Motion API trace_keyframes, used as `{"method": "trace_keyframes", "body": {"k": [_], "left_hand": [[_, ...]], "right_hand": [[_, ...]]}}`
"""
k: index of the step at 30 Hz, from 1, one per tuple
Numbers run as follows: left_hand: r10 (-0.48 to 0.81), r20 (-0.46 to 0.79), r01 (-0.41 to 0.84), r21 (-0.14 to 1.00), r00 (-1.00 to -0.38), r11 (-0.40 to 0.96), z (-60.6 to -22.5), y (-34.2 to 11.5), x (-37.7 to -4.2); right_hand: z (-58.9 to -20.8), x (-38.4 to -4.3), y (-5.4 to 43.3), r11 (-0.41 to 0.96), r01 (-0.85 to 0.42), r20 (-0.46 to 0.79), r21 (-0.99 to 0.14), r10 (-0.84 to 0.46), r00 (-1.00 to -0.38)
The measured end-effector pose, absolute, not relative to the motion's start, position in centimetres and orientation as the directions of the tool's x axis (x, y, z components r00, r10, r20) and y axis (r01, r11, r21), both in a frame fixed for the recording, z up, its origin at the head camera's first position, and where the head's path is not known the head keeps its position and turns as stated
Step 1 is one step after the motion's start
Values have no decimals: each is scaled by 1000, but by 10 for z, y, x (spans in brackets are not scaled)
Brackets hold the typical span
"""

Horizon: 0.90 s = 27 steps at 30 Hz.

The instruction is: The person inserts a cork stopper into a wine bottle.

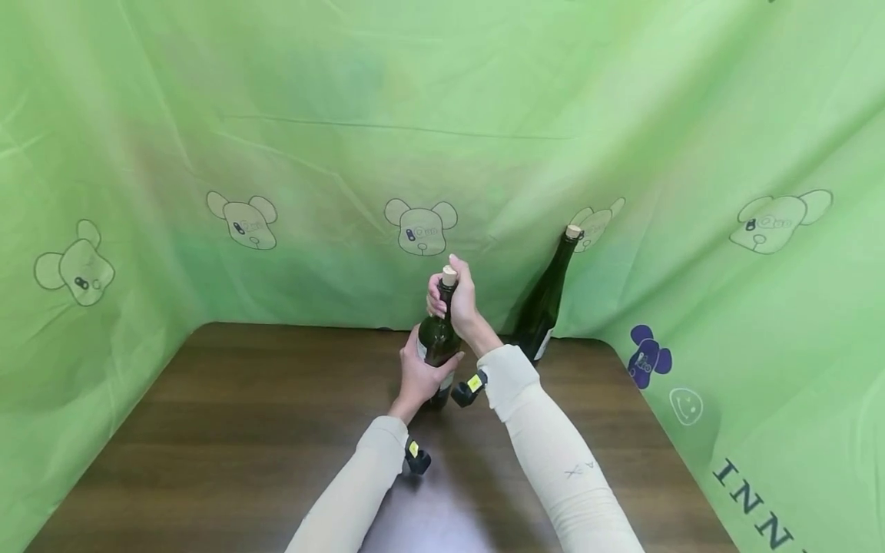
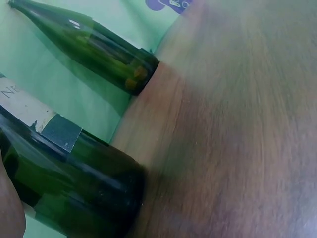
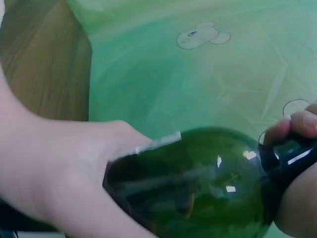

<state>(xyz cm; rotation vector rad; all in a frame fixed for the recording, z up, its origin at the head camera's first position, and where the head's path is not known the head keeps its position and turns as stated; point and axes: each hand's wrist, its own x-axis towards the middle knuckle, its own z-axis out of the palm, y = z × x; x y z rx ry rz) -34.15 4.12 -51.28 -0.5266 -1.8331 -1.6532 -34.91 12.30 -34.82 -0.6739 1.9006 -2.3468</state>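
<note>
A dark green glass wine bottle stands on the wooden table at mid-back, a pale cork in its mouth. My left hand grips its body, thumb across the front. Higher up, my right hand holds the neck, fingers curled around it just below the cork. In the right wrist view the rounded shoulder of the bottle lies between both hands. The left wrist view shows its base and a worn white and dark label.
A second green bottle, also corked, stands to the right near the table's back edge, before the green curtain. The curtain, printed with bear heads, closes off the back and both sides. Brown wooden tabletop extends toward me.
</note>
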Motion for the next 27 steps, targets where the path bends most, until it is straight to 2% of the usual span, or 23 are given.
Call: {"method": "trace_keyframes", "body": {"k": [12, 17, 23, 27], "left_hand": [[-104, 668, 656, 743, -737, 133, -518, 40, -343], [-113, 665, 654, 747, -738, 122, -517, 40, -342], [-106, 649, 637, 761, -754, 122, -514, 41, -342], [-113, 650, 634, 759, -751, 150, -516, 41, -340]], "right_hand": [[-354, -352, 122, -254, -265, 334, -930, -284, -899], [-356, -352, 121, -226, -350, 401, -909, -251, -881], [-354, -355, 117, -143, -523, 539, -840, -114, -835], [-358, -355, 115, -125, -556, 567, -822, -78, -820]]}}
